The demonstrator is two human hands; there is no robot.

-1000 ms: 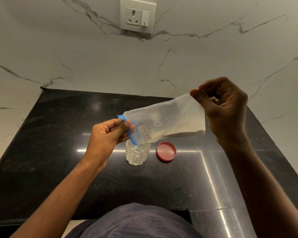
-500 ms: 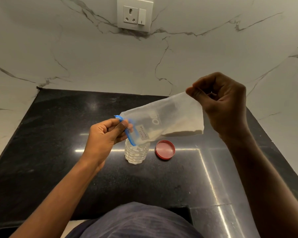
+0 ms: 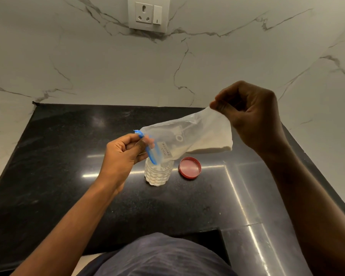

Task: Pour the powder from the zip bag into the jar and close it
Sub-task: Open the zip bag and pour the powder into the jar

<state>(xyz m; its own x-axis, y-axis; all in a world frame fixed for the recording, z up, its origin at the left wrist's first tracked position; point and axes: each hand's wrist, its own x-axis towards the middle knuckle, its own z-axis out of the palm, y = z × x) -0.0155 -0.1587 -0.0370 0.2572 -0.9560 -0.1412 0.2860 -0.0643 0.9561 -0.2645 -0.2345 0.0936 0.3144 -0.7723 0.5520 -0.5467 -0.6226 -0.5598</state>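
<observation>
Two hands hold a clear zip bag point(image 3: 187, 136) slanted above the black counter point(image 3: 58, 156). The left hand point(image 3: 124, 154) pinches the blue zip edge point(image 3: 149, 150) at the low end, directly over the mouth of the open jar point(image 3: 157, 174); the right hand point(image 3: 249, 116) pinches the raised bottom corner. White powder point(image 3: 209, 144) lies heaped in the upper end of the bag, and some already sits in the jar. The red lid point(image 3: 190, 167) lies just right of the jar, apart from it. The jar stands mid-counter, well clear of every edge, with bare counter on all sides.
</observation>
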